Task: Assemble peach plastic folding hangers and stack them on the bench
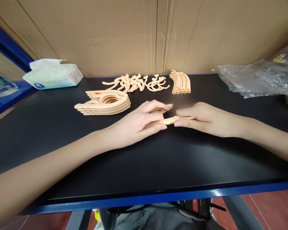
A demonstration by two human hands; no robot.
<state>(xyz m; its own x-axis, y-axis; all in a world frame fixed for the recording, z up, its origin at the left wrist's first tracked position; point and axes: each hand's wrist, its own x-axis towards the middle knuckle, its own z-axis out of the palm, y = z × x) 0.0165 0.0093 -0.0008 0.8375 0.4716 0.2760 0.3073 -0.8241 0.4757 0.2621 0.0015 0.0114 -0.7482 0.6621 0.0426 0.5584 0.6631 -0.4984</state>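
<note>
Near the middle of the black table, my left hand (pixel 144 123) is closed around a beige plastic hanger piece (pixel 169 121), with fingers over its top and thumb along the near side. A further part of the piece shows beyond my left fingertips. From the other side, my right hand (pixel 208 119) pinches the piece's right end, thumb in front; a thin beige edge shows between its fingers. Most of the piece is hidden by my hands. To their left lies a stack of similar beige hanger pieces (pixel 121 108).
Along the back lie several beige hooks (pixel 134 83) and a group of curved beige hanger arms (pixel 181 82). A tissue pack (pixel 54 75) stands back left, and crumpled clear plastic bags (pixel 249 78) lie at right. Cardboard (pixel 115 38) rises behind; a blue edge (pixel 158 198) borders the front.
</note>
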